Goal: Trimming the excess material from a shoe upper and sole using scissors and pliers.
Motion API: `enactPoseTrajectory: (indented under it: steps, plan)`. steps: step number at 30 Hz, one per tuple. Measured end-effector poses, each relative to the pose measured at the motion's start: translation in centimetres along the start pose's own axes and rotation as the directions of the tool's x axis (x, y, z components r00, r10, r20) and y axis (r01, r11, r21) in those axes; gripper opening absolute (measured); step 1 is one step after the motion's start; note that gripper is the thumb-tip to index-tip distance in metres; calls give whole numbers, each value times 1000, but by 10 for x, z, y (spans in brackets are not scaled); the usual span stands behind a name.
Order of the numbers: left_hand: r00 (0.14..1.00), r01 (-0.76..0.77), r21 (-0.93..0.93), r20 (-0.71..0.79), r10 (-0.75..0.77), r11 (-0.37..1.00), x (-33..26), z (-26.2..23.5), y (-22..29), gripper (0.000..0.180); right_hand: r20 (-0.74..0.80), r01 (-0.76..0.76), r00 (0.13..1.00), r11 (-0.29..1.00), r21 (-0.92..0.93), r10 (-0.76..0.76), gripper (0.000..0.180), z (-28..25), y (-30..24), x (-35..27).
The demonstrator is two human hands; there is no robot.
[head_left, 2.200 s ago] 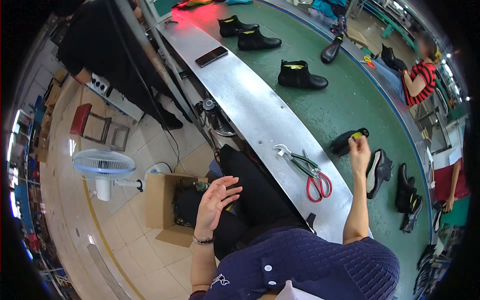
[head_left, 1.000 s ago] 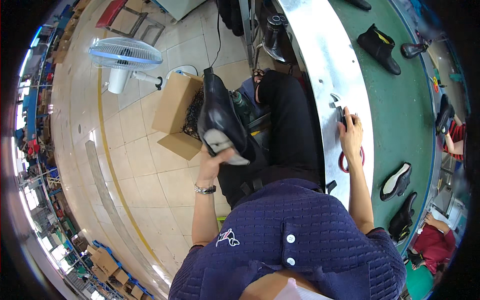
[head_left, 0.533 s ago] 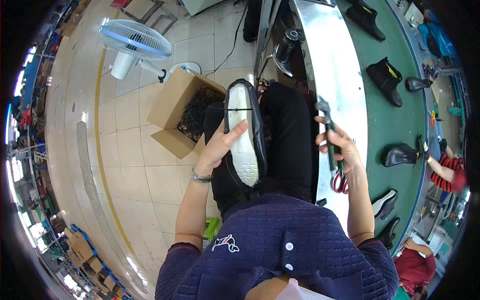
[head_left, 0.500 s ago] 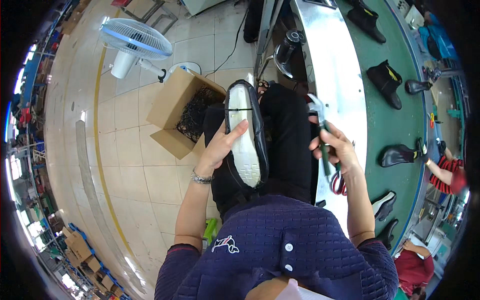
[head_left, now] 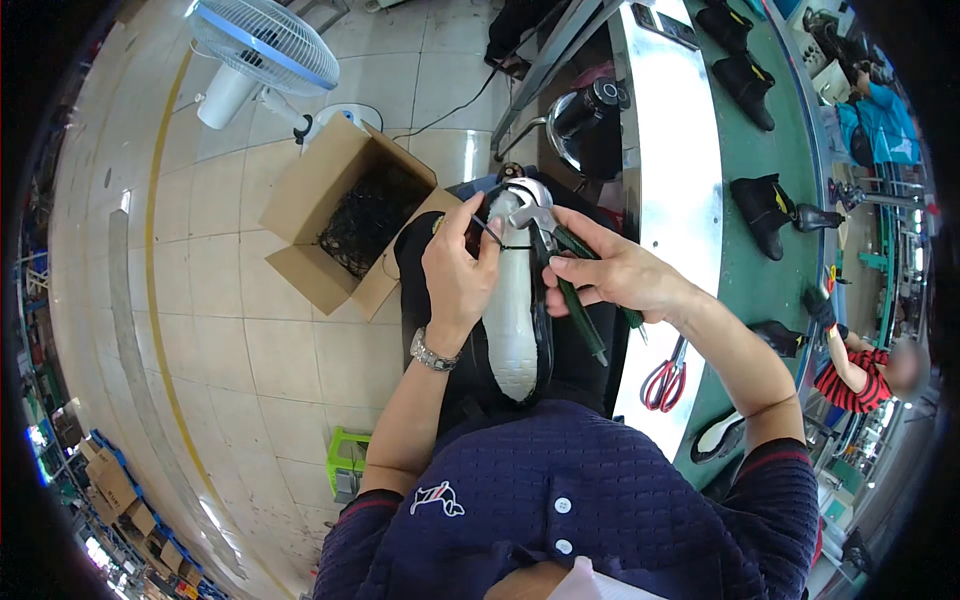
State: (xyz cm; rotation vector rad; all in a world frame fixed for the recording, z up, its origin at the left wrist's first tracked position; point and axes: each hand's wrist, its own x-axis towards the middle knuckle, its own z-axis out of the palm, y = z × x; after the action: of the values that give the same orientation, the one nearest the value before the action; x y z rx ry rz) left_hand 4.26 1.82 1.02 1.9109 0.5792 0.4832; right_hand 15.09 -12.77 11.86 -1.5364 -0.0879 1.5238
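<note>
A black shoe upper lies sole side up on my lap, with a white bottom (head_left: 512,325) facing me. A thin black cord (head_left: 515,247) crosses it near the far end. My left hand (head_left: 458,275) is closed at the far left edge, thumb and forefinger pinching what looks like the cord's loose end; the fingertips partly hide it. In my right hand (head_left: 625,275) is a pair of pincers (head_left: 577,312) with dark green handles. Their metal head reaches over the far end of the shoe, close to my left fingertips and the cord. The handles are spread apart.
An open cardboard box (head_left: 295,205) of tangled black strands stands on the floor at left, below a fan (head_left: 265,45). Red-handled scissors (head_left: 665,385) lie on the metal bench (head_left: 675,180) at right. Black boots (head_left: 765,210) stand on the green conveyor (head_left: 715,300); a co-worker is beyond.
My right hand has brought the pincers left from beside the bench to the shoe's far end. The left thumb has left the white bottom, and that hand has moved up to the edge.
</note>
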Motion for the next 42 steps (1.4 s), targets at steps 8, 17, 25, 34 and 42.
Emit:
enactPoseTrajectory:
  steps: [8,17,25,34,42]
  plan:
    - [985,-109,11,-134,109,994,0,2,-2,24,-121,152,949,757,-635,-292,53,10,21,3]
    - [974,-227,69,41,224,972,3,-13,-10,26,-45,131,921,416,-900,-387,58,11,-27,-20]
    - [984,-174,-11,39,174,985,2,-12,-7,35,-48,64,815,173,-983,-577,66,5,8,18]
    - [947,-298,-41,-134,291,954,1,1,-13,22,-45,83,773,172,-982,-633,62,5,21,22]
    - [986,-158,-94,-62,153,983,3,-1,-5,22,-6,129,698,134,-982,-717,61,1,30,21]
